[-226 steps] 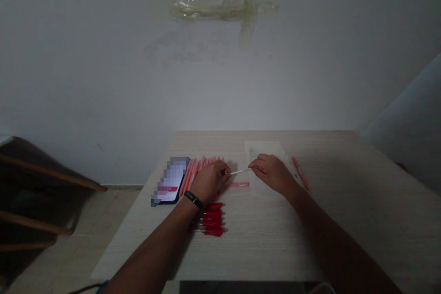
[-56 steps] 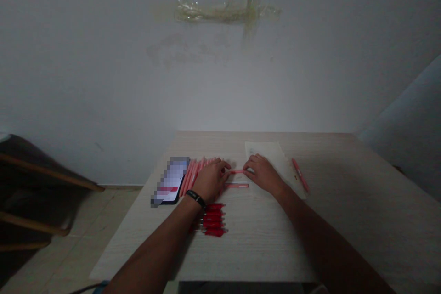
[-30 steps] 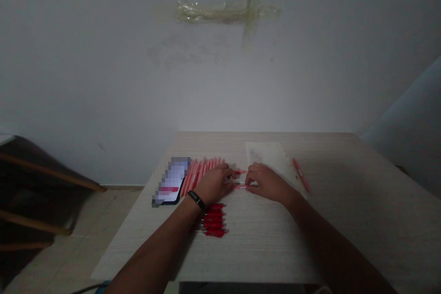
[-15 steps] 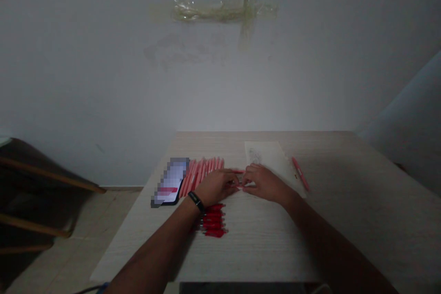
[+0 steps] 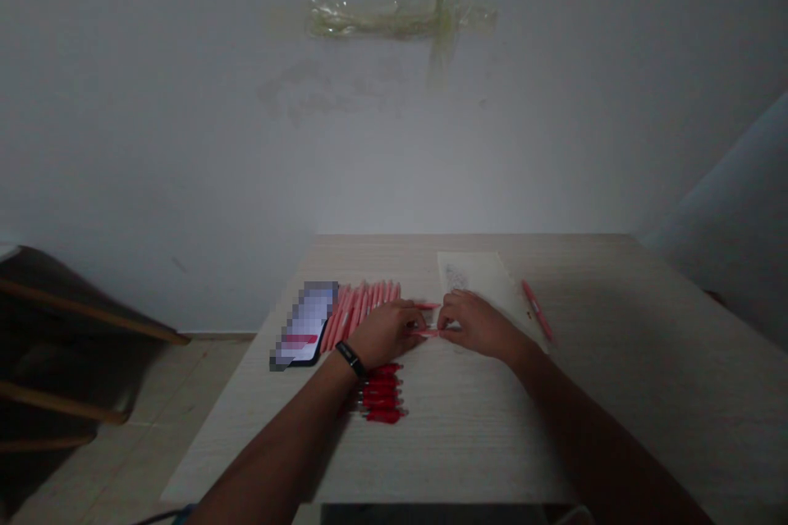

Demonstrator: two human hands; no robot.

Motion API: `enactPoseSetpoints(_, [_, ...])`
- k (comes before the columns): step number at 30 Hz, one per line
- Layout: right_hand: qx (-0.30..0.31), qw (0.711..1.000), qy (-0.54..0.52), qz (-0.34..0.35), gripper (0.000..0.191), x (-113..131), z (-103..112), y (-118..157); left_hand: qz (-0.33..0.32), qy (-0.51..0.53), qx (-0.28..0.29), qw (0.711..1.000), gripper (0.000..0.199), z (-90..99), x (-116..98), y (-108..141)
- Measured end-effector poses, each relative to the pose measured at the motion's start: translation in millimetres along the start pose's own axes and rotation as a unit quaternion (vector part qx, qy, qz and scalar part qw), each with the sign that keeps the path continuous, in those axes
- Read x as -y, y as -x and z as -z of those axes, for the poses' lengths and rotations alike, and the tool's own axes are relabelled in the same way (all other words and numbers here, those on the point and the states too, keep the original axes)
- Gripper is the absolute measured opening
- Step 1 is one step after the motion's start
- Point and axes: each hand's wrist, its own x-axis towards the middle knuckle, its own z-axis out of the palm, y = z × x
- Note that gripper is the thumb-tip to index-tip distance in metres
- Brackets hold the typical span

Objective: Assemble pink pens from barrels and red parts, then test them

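Note:
My left hand (image 5: 389, 331), with a black band on its wrist, is closed with its fingertips on a slim pink pen (image 5: 429, 333) just above or on the table. The fingers of my right hand (image 5: 474, 325) pinch the right end of that same pen; its tip is hidden by them. Just behind the fingers lies a second pink pen (image 5: 427, 306), partly covered by my left hand. Left of that hand, several pink pens (image 5: 352, 312) rest side by side in a row. Several red pen pieces (image 5: 382, 395) with clear ends lie stacked below my left wrist.
A phone (image 5: 308, 324) with a lit, blurred screen lies at the table's left. Behind my right hand is a scribbled paper sheet (image 5: 486, 275). A lone pink-red pen (image 5: 537, 310) lies right of it. The table (image 5: 591, 426) meets a wall; a wooden chair (image 5: 74, 406) stands left.
My right hand has shifted slightly to the right, widening the gap between the hands, and more of the pink pen shows there. My left hand stays about where it was.

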Motion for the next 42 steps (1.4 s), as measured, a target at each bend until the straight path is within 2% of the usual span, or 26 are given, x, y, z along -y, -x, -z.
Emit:
enactPoseSetpoints(8, [-0.046, 0.998, 0.006, -0.042, 0.004, -17, 7, 4, 0.001, -0.003, 0.002, 1.0, 0.011, -1.3, 0, 0])
enactPoseSetpoints(15, [-0.074, 0.992, 0.028, -0.094, 0.006, -17, 0, -1, -0.015, -0.001, 0.003, 1.0, 0.015, -3.0, 0, -1])
enactPoseSetpoints(19, [-0.067, 0.993, 0.021, -0.096, 0.006, -17, -6, -3, -0.021, -0.018, 0.009, 1.0, 0.008, -3.1, 1, 0])
enactPoseSetpoints(31, [-0.063, 0.994, 0.018, -0.091, 0.005, -18, -9, -2, -0.03, -0.015, 0.015, 0.999, 0.015, -2.1, -1, 0])
enactPoseSetpoints(42, [-0.082, 0.992, 0.033, -0.087, 0.009, -22, 8, 1, -0.036, 0.011, 0.016, 0.999, 0.021, -2.8, 1, -1])
